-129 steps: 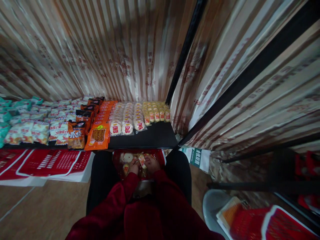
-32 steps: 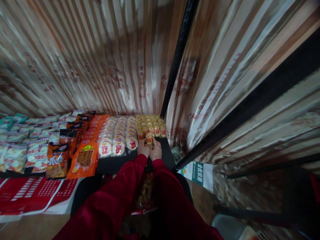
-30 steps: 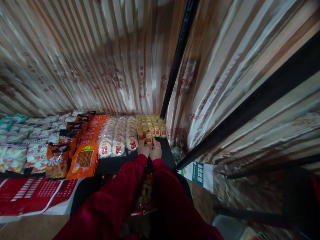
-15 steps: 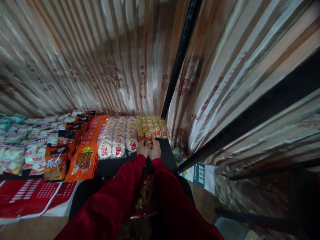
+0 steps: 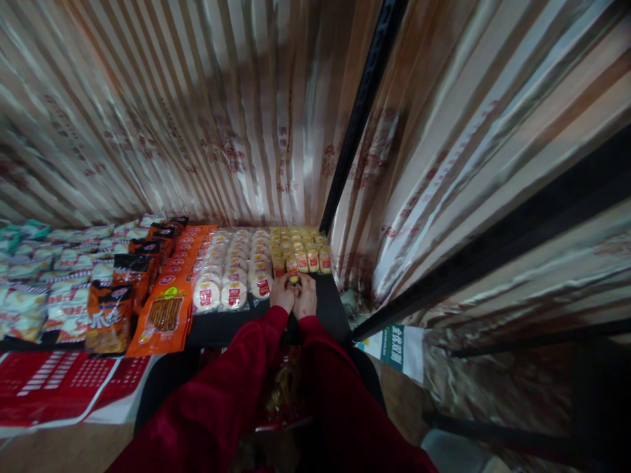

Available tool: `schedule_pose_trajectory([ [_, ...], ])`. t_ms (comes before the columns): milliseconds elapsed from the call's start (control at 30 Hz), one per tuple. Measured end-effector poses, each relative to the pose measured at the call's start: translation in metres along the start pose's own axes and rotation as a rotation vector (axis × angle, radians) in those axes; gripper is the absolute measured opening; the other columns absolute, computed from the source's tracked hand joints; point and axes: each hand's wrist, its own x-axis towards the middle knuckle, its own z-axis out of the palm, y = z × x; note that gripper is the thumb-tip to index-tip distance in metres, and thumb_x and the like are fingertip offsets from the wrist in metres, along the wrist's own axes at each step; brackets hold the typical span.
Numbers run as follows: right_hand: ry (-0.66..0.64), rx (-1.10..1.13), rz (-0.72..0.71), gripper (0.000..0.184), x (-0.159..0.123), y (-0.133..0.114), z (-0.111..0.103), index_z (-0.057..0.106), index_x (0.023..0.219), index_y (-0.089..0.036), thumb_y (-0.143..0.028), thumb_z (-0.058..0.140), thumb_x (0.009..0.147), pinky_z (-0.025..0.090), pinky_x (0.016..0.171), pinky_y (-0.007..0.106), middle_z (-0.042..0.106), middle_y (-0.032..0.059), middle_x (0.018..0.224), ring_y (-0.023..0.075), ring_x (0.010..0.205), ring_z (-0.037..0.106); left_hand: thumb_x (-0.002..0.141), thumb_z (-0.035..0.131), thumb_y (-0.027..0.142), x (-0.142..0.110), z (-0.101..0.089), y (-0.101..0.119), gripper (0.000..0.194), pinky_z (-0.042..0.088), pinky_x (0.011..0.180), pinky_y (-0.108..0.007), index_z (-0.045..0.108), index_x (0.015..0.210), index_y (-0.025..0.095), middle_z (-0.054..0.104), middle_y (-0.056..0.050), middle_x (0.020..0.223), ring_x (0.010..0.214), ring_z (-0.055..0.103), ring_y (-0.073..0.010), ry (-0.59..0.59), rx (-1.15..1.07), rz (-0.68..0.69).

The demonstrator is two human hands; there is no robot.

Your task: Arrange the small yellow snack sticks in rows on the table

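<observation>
Gripping small yellow pack between curled fingers of left hand and right hand, just in front of yellow pack rows, over black shelf.

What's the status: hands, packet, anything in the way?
Left hand and right hand together over black shelf. Small yellow packet at fingertips, mostly hidden, grip unclear. Yellow packet rows just beyond; round white packets close left.

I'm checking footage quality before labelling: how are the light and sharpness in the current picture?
Head view: dim overall; pale glare streaks on the striped sheeting; lower right nearly black; the hands, left and right, soft in detail.
</observation>
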Motion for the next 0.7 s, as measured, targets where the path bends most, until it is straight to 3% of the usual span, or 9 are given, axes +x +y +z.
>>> schedule_pose_trajectory([
  [700, 0.000, -0.076, -0.042, 0.046, -0.003, 0.013, 0.005, 0.057, 0.112, -0.013, -0.005, 0.037, 0.071, 0.042, 0.095, 0.038, 0.046, 0.0145, 0.118, 0.0214, 0.112, 0.045, 0.072, 0.044, 0.005, -0.003, 0.000, 0.000, 0.042, 0.038, 0.098, -0.026, 0.061, 0.110, 0.012, 0.060, -0.009, 0.114, 0.107, 0.053, -0.0162, -0.038, 0.116, -0.002],
])
